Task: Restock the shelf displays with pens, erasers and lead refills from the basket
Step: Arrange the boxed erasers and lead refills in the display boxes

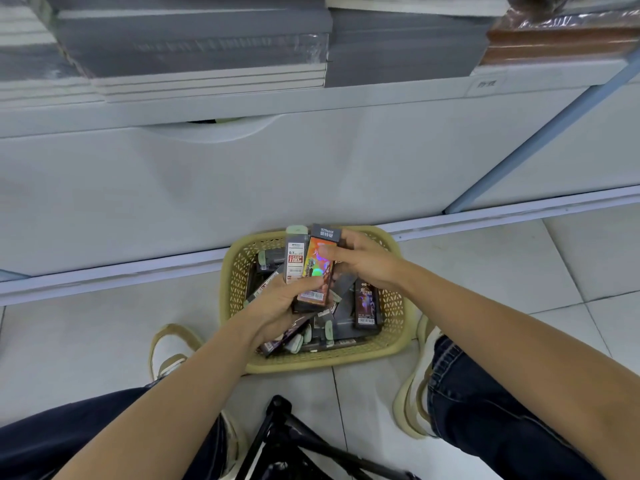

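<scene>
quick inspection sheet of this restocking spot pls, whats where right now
surface: pale tiled floor, with the basket standing on it
job's things: yellow-green basket full of dark packs; colourful pack and lead refill case held above it
clutter: black folding stand on the floor between the person's legs
grippers: left hand holds both items from below; right hand pinches the colourful pack near its top
cables: nothing seen
surroundings: white cabinet front behind the basket; grey notebook stacks on the shelf above
</scene>
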`<state>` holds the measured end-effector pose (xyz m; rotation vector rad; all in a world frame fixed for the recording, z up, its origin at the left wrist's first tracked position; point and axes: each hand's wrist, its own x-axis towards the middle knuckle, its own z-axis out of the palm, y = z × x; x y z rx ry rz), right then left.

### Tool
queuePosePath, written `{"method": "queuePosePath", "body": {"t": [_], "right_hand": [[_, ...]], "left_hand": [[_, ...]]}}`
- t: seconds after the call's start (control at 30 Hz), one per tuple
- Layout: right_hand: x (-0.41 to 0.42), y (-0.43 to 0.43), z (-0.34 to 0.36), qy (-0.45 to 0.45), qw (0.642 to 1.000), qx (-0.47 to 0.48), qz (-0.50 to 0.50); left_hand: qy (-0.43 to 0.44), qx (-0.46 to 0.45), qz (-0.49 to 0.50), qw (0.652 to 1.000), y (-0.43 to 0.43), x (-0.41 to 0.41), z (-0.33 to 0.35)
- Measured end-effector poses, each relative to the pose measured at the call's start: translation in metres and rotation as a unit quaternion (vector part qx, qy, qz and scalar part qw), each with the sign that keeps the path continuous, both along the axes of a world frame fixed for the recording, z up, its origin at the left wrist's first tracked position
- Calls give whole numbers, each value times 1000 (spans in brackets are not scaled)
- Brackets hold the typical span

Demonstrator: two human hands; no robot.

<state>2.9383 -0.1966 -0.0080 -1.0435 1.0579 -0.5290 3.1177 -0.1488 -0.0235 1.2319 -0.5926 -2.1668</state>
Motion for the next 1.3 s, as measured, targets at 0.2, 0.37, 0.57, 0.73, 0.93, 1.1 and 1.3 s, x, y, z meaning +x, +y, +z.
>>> {"method": "queuePosePath", "body": {"t": [0.2,0.37,0.57,0.73,0.93,1.1,1.3], "right_hand": [[10,-15,23,-10,1000,-6,-21],[14,-19,47,-26,999,-35,-30],[28,-32,107,14,989,-145,-12],[40,-37,192,32,971,-236,37],[56,-19,323,-22,930,-358,84],[71,-12,423,-68,852,-520,-7],[78,-45,502,33,763,-631,-141]], "left_hand": [[-4,-12,78,997,-2,5,23],[-34,-83,126,988,3,16,47],[-89,-148,189,967,-1,35,96],[-129,-307,210,919,-6,53,170],[-137,-483,233,833,-10,73,288],[-148,-544,280,777,-15,99,382],[-134,-525,287,790,-27,129,431]]}}
